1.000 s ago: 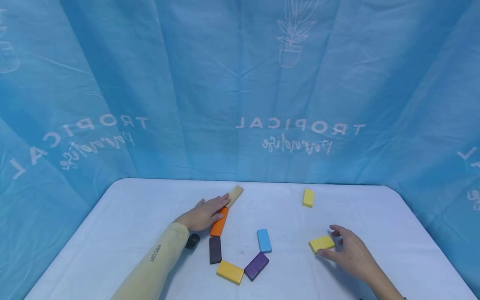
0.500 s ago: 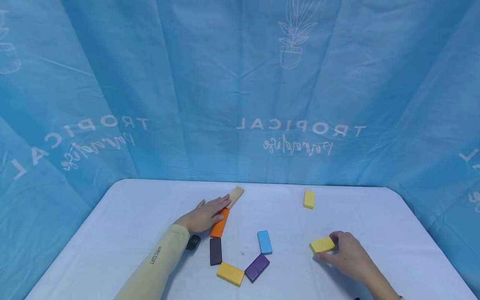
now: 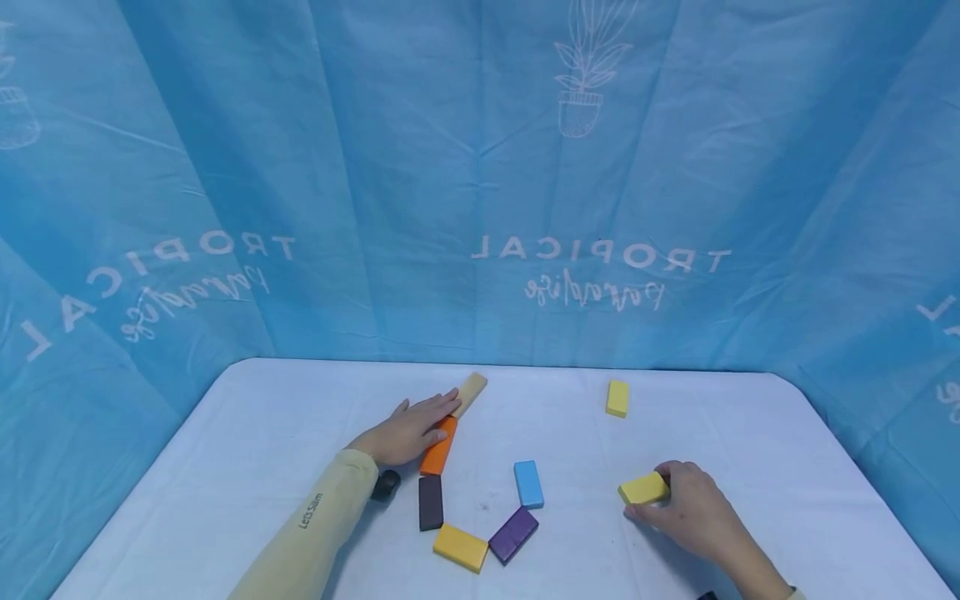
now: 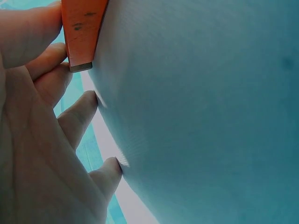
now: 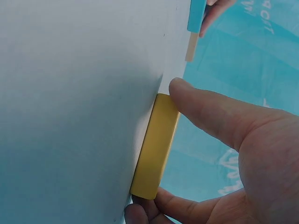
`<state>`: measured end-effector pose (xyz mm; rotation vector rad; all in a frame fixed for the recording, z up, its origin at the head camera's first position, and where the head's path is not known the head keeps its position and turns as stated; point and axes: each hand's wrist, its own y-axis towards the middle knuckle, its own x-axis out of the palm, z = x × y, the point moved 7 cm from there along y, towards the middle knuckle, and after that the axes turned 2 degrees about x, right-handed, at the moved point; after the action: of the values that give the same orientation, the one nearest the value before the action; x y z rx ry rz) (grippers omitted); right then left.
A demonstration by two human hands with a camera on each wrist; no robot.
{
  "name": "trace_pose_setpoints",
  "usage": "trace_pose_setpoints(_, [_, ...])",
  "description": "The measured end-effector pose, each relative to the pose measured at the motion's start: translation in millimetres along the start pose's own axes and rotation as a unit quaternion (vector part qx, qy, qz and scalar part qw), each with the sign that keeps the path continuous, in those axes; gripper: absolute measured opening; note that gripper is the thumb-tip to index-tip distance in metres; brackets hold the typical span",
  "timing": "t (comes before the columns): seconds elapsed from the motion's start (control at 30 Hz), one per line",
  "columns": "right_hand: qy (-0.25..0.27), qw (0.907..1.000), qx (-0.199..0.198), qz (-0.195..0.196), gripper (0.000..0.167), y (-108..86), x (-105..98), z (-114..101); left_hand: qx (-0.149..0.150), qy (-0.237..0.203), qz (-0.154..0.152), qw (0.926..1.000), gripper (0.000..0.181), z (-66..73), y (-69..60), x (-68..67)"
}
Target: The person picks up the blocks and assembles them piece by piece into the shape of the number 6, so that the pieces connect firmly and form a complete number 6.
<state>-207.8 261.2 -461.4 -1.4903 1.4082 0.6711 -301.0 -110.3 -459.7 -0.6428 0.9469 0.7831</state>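
Note:
Toward the right of the table, my right hand (image 3: pixel 693 510) pinches a yellow block (image 3: pixel 642 490) that lies on the tabletop. In the right wrist view the thumb is at one end of this block (image 5: pixel 155 147) and fingertips are at the other. My left hand (image 3: pixel 405 433) lies left of centre with its fingers extended. Its thumb touches an orange block (image 3: pixel 438 456), and its fingertips reach the near end of a beige block (image 3: pixel 472 392). The left wrist view shows the orange block (image 4: pixel 84 32) beside the thumb and fingers.
Below the orange block, a black block (image 3: pixel 431 502), an orange-yellow block (image 3: pixel 461 547), a purple block (image 3: pixel 513 535) and a blue block (image 3: pixel 528 484) form a curve. Another yellow block (image 3: pixel 617 398) lies farther back. A blue curtain (image 3: pixel 480 183) hangs behind the white table (image 3: pixel 337 392).
My right hand's fingers have closed in from around the yellow block to pinch its ends. The left hand and the other blocks stay where they were.

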Motion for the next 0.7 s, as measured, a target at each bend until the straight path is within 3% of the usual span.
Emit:
trace_pose_setpoints(0.37, [-0.002,0.9999,0.007,-0.012,0.092,0.9,-3,-3,-0.002,0.002,0.002,1.0,0.056,-0.3,-1.1,0.5])
trace_pose_setpoints(0.7, [0.01,0.9995,-0.029,0.008,0.085,1.1,-13,-18,-0.005,0.004,0.002,1.0,0.056,-0.8,-0.2,0.8])
